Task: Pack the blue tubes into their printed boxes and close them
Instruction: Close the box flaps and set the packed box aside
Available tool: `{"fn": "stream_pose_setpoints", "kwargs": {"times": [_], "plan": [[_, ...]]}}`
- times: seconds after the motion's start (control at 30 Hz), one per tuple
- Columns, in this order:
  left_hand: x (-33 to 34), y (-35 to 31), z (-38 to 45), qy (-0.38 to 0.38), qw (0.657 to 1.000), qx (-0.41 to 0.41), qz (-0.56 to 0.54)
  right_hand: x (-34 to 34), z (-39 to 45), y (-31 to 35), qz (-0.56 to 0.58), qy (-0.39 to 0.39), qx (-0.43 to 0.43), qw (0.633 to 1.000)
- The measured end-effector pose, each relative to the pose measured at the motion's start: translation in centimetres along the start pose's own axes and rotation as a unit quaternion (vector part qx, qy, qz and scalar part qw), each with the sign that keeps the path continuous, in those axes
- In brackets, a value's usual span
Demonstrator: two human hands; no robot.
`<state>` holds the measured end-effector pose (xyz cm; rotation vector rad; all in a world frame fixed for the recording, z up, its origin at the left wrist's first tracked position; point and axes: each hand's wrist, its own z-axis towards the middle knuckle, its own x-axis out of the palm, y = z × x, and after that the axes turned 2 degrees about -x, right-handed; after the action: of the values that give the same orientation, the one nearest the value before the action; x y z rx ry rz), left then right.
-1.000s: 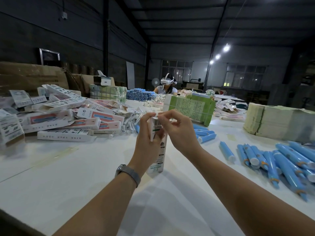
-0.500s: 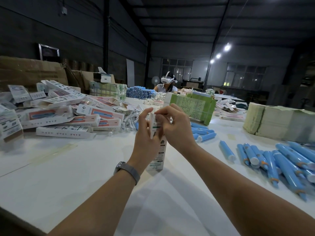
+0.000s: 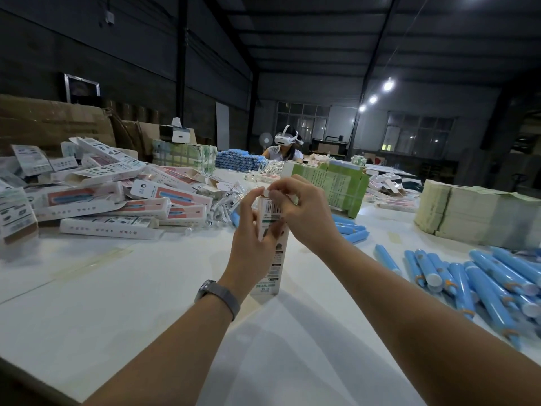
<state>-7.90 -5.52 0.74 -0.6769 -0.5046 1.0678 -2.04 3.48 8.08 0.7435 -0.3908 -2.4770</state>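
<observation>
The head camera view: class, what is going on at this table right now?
A person is packing. The left hand grips a printed box standing upright on the white table, while the right hand pinches its top flap to close it. Loose blue tubes lie to the right, and finished boxes are piled on the left.

White box [image 3: 270, 259] with a black barcode and green band. Sky-blue tubes [image 3: 480, 276] — white caps, orange bits near the ends. Piled boxes [image 3: 111, 200] are white with pink panels. Pale green bundle [image 3: 336, 186] — printed, perhaps text. White table [image 3: 117, 288].
</observation>
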Motion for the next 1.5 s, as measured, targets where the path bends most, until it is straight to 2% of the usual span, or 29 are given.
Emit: {"fn": "stream_pose_setpoints", "kwargs": {"times": [0.23, 0.37, 0.53, 0.6, 1.1, 1.37, 1.43, 1.5], "plan": [[0.0, 0.0, -0.2, 0.0, 1.0, 0.027, 0.007, -0.4, -0.3, -0.2, 0.048, 0.012, 0.029, 0.998], [0.0, -0.2, -0.2, 0.005, 0.999, 0.049, 0.012, -0.5, -0.1, 0.3, 0.026, 0.022, 0.029, 0.999], [-0.1, 0.0, -0.1, -0.004, 1.0, 0.028, 0.014, -2.9, 2.5, 1.2, -0.061, 0.155, 0.043, 0.985], [-0.2, 0.1, 0.0, -0.001, 1.0, 0.021, 0.018, -3.0, 2.9, 1.4, -0.089, 0.171, 0.04, 0.98], [-0.3, 0.1, -0.5, 0.021, 0.998, 0.043, 0.041, -2.8, 2.0, 0.7, -0.084, 0.124, 0.02, 0.988], [-0.4, 0.4, -0.2, 0.007, 0.997, 0.04, 0.068, -3.2, 1.6, 0.9, -0.041, 0.104, 0.063, 0.992], [-0.3, 0.4, -0.1, 0.003, 0.997, 0.032, 0.071, -3.2, 1.1, 1.1, -0.068, 0.102, 0.056, 0.991], [-0.3, 0.6, 0.0, 0.002, 0.998, 0.03, 0.063, -2.8, -0.1, 1.1, -0.142, 0.107, 0.013, 0.984]]}}
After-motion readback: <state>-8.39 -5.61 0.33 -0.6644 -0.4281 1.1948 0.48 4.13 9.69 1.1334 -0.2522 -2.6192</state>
